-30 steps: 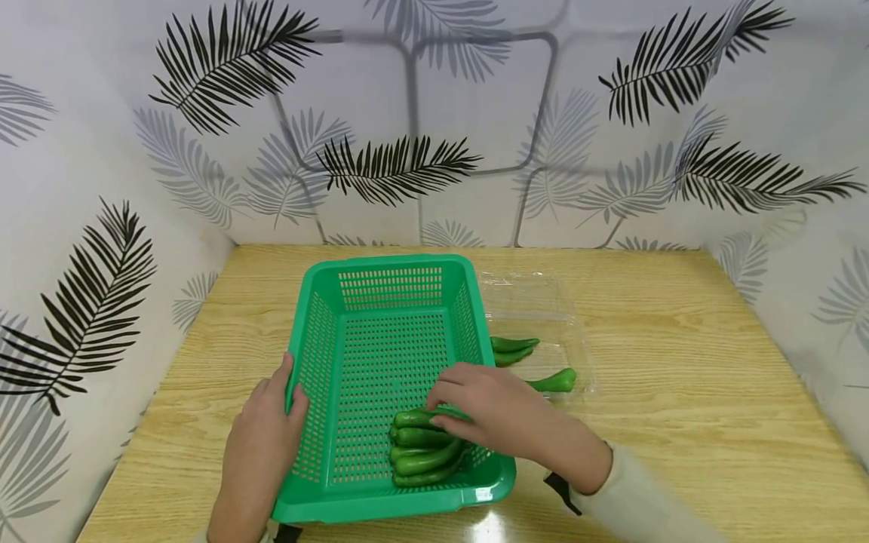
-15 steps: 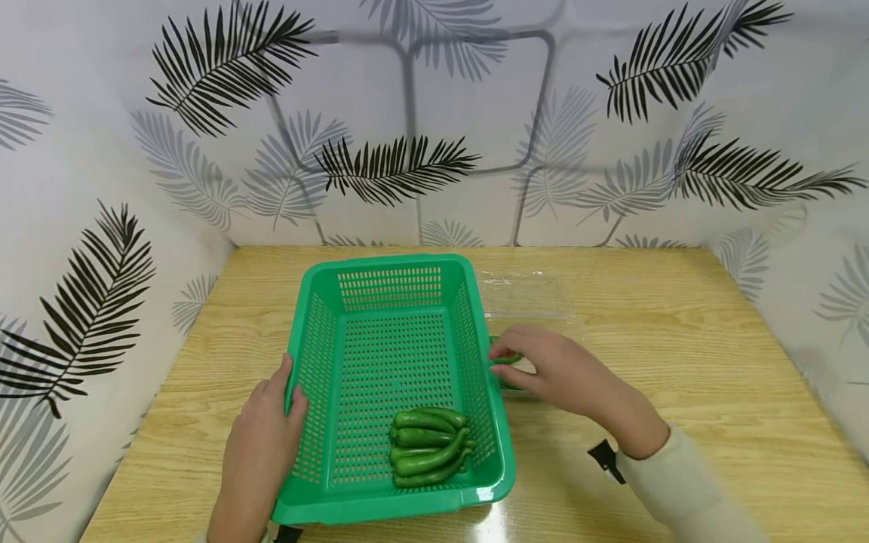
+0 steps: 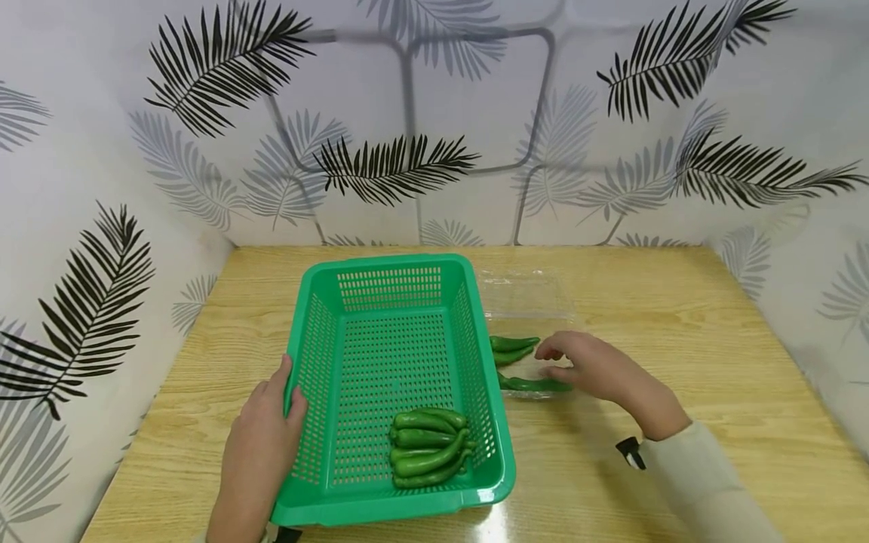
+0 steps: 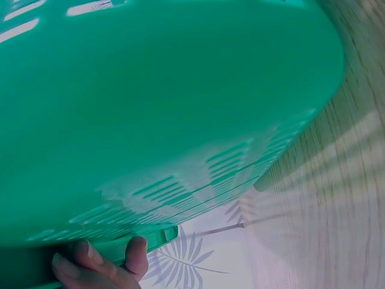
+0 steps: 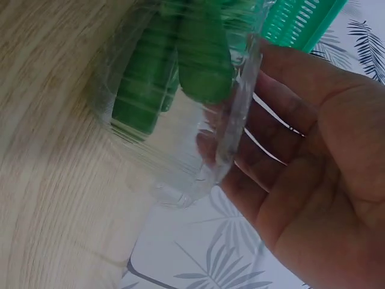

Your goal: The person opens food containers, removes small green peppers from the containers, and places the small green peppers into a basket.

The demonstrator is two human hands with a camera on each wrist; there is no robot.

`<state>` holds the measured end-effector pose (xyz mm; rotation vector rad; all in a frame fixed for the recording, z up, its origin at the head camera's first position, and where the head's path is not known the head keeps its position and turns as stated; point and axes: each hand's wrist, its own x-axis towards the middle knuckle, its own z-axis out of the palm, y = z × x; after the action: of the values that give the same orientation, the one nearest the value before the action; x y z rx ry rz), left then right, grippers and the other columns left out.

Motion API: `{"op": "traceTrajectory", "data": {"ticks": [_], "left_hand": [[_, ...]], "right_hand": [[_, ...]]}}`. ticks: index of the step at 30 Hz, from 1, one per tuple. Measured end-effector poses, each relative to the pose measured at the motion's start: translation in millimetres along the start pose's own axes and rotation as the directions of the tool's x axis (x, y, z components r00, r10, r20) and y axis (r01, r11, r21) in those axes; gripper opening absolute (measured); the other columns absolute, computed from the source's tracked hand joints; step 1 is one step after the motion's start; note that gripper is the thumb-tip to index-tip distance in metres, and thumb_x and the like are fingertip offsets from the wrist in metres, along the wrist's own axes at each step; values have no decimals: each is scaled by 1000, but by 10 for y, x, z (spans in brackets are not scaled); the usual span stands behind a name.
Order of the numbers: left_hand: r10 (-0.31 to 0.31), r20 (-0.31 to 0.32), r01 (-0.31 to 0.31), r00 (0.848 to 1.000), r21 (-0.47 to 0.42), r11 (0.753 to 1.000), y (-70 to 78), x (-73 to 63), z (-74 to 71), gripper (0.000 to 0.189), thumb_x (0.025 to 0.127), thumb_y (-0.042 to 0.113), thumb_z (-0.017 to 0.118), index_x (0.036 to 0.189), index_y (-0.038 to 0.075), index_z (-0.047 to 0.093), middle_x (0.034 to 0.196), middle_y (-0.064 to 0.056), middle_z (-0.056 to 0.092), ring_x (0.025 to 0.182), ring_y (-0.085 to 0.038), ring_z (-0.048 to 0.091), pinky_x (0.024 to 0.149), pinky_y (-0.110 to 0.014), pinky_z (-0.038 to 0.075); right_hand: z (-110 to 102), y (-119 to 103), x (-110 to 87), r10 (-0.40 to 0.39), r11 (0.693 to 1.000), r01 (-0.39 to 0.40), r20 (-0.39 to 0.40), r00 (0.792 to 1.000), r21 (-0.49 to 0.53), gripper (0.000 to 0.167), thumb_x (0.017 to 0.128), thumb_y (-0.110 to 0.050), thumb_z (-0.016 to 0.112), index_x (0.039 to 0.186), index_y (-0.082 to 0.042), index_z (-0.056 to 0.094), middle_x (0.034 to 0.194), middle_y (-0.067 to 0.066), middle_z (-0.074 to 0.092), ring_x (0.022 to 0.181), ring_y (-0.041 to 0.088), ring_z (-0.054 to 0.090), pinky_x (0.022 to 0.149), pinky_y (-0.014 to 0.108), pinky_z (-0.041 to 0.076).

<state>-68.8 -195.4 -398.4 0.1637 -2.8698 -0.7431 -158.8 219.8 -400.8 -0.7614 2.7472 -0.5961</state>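
Right hand [image 3: 600, 369] has moved from basket [image 3: 380, 510] to clear box [image 5: 231, 133], fingers loose beside three peppers [image 3: 536, 385] inside; left hand [image 3: 261, 434] grips the basket, more peppers [image 3: 422, 438] bunched in its near right corner

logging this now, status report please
Left grip holding basket; right grip at clear container, apparently holding nothing; green peppers in both; basket hides part of container.

Grn basket [image 3: 394, 354]; peppers [image 3: 430, 449] bunched near-R crnr; clr box [image 3: 529, 294] R; other peppers [image 3: 514, 345] inside
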Motion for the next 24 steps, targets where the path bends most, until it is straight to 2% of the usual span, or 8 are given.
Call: {"op": "traceTrajectory", "data": {"ticks": [6, 8, 15, 24], "left_hand": [[-10, 6, 10, 1000, -1, 1000, -1, 2, 1, 50, 95, 19, 46, 142, 3, 37, 100, -18, 59, 62, -23, 50, 47, -31, 41], [-11, 8, 11, 1000, 0, 1000, -2, 0, 3, 50, 95, 19, 46, 142, 4, 37, 102, -19, 59, 64, -23, 51, 48, -32, 42], [-19, 13, 19, 1000, -4, 1000, -5, -3, 3, 51, 95, 20, 45, 143, 5, 36, 102, -18, 59, 65, -23, 51, 48, -32, 42], [-14, 16, 14, 1000, -5, 1000, -5, 1, -2, 51, 95, 19, 46, 142, 4, 36, 102, -19, 59, 64, -23, 50, 48, -32, 42]], "right_hand": [[-2, 35, 12, 5, 997, -17, 148, 989, 77, 26, 87, -15, 65, 110, -3, 65, 108, 8, 63, 101, 28, 58, 84, 42, 48], [-6, 28, 18, -5, 996, -10, 169, 986, 87, 26, 86, -14, 66, 109, -3, 66, 107, 9, 64, 100, 27, 59, 83, 41, 48], [12, 18, 66, -62, 995, 49, 153, 986, 87, 14, 84, -8, 68, 97, -10, 72, 96, 1, 64, 90, 20, 60, 76, 35, 50], [90, 100, 83, -85, 987, 65, 128, 988, 150, 9, 85, -9, 66, 94, -10, 70, 89, -3, 61, 78, 10, 56, 67, 28, 48]]}}
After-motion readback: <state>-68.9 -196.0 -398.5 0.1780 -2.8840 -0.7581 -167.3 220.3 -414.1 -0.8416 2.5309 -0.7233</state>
